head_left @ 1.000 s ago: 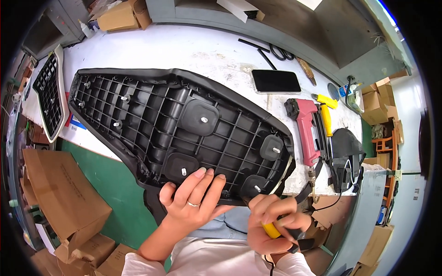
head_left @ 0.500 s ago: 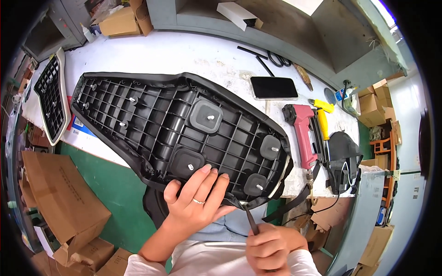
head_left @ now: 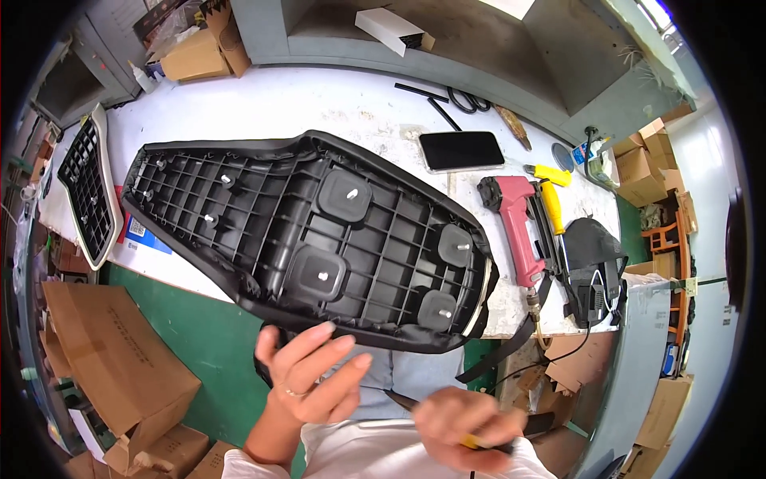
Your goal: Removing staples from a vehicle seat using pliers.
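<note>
A black seat [head_left: 375, 263], long and tapered like a motorcycle seat, lies underside up on the white table, its ribbed plastic base showing studs and square rubber pads. Black cover material wraps over its rim. My left hand [head_left: 315, 375] is open at the seat's near edge, fingers spread and fingertips overlapping the rim; whether they touch it I cannot tell. Lower right of it, my right hand [head_left: 467, 423] is closed around a dark pointed tool [head_left: 401, 400] with black and yellow on its handle. Motion blurs this hand, and the tool's tip points left, apart from the seat.
Right of the seat lie a red staple gun [head_left: 517, 231] with a hose, a yellow-handled screwdriver [head_left: 552, 206], a yellow cutter [head_left: 550, 174] and a phone [head_left: 461, 151]. A second seat base [head_left: 92, 191] stands far left. Cardboard boxes [head_left: 120, 359] fill the lower left.
My left hand has lifted off the seat's underside and drawn back, fingers spreading. My right hand has pulled the tool away from the rim and turned it leftward. The near-edge cover now lies against the seat.
</note>
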Demonstrator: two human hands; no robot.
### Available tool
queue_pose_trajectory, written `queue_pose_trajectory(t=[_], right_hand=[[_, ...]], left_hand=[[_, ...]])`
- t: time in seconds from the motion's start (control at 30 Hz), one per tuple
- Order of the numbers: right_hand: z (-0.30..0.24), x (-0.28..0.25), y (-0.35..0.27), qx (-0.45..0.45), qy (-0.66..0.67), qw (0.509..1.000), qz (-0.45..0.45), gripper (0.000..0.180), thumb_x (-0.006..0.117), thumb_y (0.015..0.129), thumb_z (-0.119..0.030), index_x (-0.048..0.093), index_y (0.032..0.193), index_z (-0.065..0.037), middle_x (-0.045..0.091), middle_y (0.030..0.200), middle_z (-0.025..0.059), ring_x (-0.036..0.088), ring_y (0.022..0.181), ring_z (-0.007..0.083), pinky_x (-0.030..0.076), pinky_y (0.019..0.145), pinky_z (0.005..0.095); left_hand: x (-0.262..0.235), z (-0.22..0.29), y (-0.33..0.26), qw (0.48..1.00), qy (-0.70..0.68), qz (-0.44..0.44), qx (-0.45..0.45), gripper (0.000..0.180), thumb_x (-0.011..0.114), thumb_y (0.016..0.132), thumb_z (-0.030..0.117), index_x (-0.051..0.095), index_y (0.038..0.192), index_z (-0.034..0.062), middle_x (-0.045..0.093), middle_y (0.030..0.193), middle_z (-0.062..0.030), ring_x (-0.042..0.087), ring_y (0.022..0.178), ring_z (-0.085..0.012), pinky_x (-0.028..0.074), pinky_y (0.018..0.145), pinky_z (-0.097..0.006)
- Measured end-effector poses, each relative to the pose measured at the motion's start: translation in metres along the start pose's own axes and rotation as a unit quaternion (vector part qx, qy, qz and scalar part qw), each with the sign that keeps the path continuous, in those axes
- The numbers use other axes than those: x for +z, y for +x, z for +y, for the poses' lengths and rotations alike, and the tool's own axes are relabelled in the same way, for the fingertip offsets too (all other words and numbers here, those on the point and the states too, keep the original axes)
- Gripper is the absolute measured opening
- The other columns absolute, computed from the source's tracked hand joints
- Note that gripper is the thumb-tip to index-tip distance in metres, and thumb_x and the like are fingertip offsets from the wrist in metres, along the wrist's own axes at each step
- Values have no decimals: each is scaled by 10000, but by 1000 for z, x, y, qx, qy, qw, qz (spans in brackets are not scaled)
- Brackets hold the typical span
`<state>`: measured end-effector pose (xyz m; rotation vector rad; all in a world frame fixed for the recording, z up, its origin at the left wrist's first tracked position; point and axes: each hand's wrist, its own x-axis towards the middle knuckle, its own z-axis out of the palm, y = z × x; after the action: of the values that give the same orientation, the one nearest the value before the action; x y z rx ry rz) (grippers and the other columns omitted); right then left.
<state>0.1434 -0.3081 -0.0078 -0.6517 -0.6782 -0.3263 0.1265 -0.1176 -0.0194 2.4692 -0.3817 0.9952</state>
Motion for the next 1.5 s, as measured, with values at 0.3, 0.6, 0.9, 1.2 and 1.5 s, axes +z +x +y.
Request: queue_pose_trajectory(t=[0.3,0.6,0.9,1.2,1.5], right_hand=[[-1,5,63,-49,-60,994,78,658,363,1089,-589,354,1501,-76,528,1093,131,526,703,199,451,593,344],[26,-2,42,18,-125,988,91,584,380,1073,-609,376,1458,-170,516,1074,78,512,731,183,435,619,340],[48,0,10,-79,-123,988,49,411,528,1058,-511,394,1200,-149,507,932,97,482,585,205,404,547,377],[37,1,39,-168,-186,902,-351,201,545,1062,-290,535,1096,-92,527,806,57,490,580,184,414,537,328],[-17,30,85,-147,71,964,208,322,532,1089,-370,403,900,-144,380,781,-14,314,523,94,276,449,289]], left_hand=[[-12,-28,23,987,17,118,-107,602,641,941,405,565,1408,32,499,1492,-257,452,1383,-508,210,1206,-626],[10,-51,33,980,-8,128,-152,375,572,896,158,730,1144,-74,703,1192,-243,667,1048,-363,499,970,-462],[-26,-65,58,972,-121,81,-185,352,564,932,122,697,1170,-101,709,1178,-265,686,1105,-386,513,1007,-429],[-1,-125,117,970,-120,-164,-136,661,598,1007,278,383,1582,33,392,1632,-182,263,1563,-372,180,1257,-476],[-1,-116,118,974,-130,-147,-115,676,595,975,251,391,1579,25,395,1623,-207,282,1553,-387,192,1249,-487]])
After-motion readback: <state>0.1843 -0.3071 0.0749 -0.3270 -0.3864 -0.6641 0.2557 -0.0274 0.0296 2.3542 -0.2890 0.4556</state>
